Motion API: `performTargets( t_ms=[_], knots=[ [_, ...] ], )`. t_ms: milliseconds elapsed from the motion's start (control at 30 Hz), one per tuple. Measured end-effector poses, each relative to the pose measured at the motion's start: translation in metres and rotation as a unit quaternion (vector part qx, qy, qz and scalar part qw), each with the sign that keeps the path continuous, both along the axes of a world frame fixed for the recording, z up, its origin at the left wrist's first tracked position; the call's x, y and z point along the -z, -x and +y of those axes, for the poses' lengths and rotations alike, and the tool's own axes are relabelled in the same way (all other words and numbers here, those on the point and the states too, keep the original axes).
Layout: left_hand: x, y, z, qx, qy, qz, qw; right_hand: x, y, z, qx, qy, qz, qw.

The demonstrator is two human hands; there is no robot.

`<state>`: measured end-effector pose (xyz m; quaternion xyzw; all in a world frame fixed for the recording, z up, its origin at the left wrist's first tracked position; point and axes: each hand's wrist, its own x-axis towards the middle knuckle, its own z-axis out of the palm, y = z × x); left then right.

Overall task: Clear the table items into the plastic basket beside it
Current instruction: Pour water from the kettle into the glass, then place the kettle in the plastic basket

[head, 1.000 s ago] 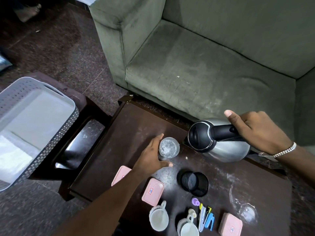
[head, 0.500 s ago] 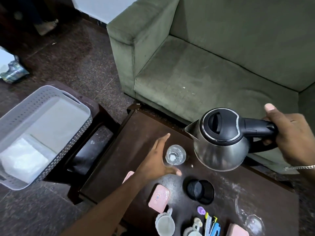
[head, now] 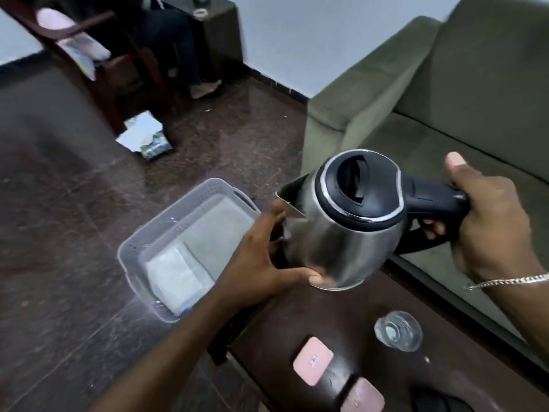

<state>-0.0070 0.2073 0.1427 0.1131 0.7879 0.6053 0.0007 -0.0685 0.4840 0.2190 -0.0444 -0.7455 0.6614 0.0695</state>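
- Kettle (head: 341, 233): steel body, black lid, black handle. Held in the air between both hands, above the table's far left corner, spout pointing left toward the basket.
- Right hand (head: 487, 224): fingers wrapped tight round the black handle, thumb stretched up and clear of it. A chain bracelet (head: 511, 281) sits on the wrist.
- Left hand (head: 261, 260): spread, palm against the kettle's left flank just under the spout; thumb lies along the lower edge of the steel body, touching it. Fingertips are behind the spout, so how far they curl cannot be told.
- Plastic basket (head: 139, 248): grey, perforated walls, slot handle at the far end. Stands left of the table, just beside the left forearm and lower than the kettle. A white folded sheet (head: 175, 275) lies flat on its floor at the near end.
- Table (head: 341, 322): dark wood, below and right of the kettle. On it, a clear glass (head: 398, 330) upright near the right forearm, well apart from both hands.
- Two pink square boxes (head: 313, 364) (head: 362, 396) lie near the bottom edge, close together, untouched.
- Green sofa (head: 445, 99) behind the table; dark polished floor (head: 59, 203) to the left.
- Motion blur softens the left hand and basket edges.
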Motion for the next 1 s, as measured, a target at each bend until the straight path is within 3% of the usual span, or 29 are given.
performTargets(
  t_ms=[233, 500, 700, 1000],
  knots=[
    [0.004, 0.02, -0.13, -0.081, 0.003, -0.057, 0.995, 0.023, 0.056, -0.149, -0.081, 0.015, 0.031, 0.996],
    [0.079, 0.044, -0.226, -0.11, 0.06, -0.119, 0.985, 0.118, 0.088, -0.26, -0.118, -0.049, -0.044, 0.991],
    [0.14, 0.052, -0.238, -0.138, 0.06, -0.158, 0.976, 0.167, 0.087, -0.278, -0.128, -0.059, -0.067, 0.988],
    [0.158, 0.063, -0.231, -0.13, 0.042, -0.179, 0.974, 0.183, 0.085, -0.264, -0.108, -0.022, -0.096, 0.989]
  ],
)
